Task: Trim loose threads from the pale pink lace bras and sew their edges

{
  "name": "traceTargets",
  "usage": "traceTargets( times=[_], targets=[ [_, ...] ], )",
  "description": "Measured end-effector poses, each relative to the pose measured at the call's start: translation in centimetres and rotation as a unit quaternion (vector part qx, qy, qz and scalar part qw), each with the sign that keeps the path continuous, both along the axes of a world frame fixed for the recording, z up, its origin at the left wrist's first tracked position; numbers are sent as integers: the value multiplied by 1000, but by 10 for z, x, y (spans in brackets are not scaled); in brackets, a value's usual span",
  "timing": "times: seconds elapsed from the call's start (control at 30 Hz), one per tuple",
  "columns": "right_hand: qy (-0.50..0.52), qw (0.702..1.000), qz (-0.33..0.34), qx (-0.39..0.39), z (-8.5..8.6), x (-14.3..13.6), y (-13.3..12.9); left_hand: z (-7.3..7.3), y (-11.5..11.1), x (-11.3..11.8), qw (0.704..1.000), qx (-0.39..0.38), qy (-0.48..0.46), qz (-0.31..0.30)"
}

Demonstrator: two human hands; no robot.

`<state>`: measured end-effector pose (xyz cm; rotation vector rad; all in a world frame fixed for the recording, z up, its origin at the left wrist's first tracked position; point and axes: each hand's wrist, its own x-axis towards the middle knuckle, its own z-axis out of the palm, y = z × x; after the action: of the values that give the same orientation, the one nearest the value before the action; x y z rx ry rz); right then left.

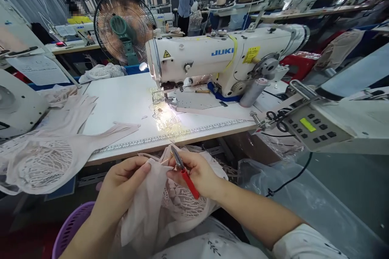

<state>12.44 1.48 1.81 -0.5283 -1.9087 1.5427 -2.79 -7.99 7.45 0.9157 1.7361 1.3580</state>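
Note:
A pale pink lace bra [152, 194] hangs over my lap, below the table's front edge. My left hand [124, 182] is closed on it, thumb and fingers pinching the edge of the cloth. In my right hand [197, 170] is a pair of small scissors [190, 184] with red handles, the metal blades pointing up and away. The fingertips of that hand also touch the bra's edge close to my left fingertips. Whether the blades are parted I cannot make out.
Beyond my hands a white JUKI sewing machine [194, 54] stands on the white table [118, 89]. Another pale bra [45, 162] drapes over the table's left edge. A control panel [316, 125] juts in at right; a purple basket [71, 222] sits below left. A fan [121, 28] is behind.

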Motion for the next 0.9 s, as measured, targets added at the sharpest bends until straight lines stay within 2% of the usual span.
traceTargets(
  times=[0.07,0.2,0.37,0.47,0.57,0.63,0.7,0.8,0.9],
  targets=[
    [49,999,-2,7,4,0,-4,3,-4,1,1000,9,-3,12],
    [132,991,2,37,21,6,-7,20,-5,5,999,37,23,-23],
    [128,984,-70,100,59,30,-10,51,-2,30,989,128,71,-1],
    [90,980,-115,134,74,48,-13,53,4,43,982,161,94,-22],
    [38,980,-162,111,71,59,-12,41,14,51,986,146,64,-51],
    [11,979,-192,71,62,65,-7,28,23,56,990,118,9,-75],
    [-13,982,-187,16,51,69,0,13,33,59,989,85,-46,-108],
    [-74,988,-103,-86,36,78,12,-10,48,60,981,49,-64,-175],
    [-142,980,-15,-141,25,89,25,-32,60,59,971,33,-43,-234]
  ],
)
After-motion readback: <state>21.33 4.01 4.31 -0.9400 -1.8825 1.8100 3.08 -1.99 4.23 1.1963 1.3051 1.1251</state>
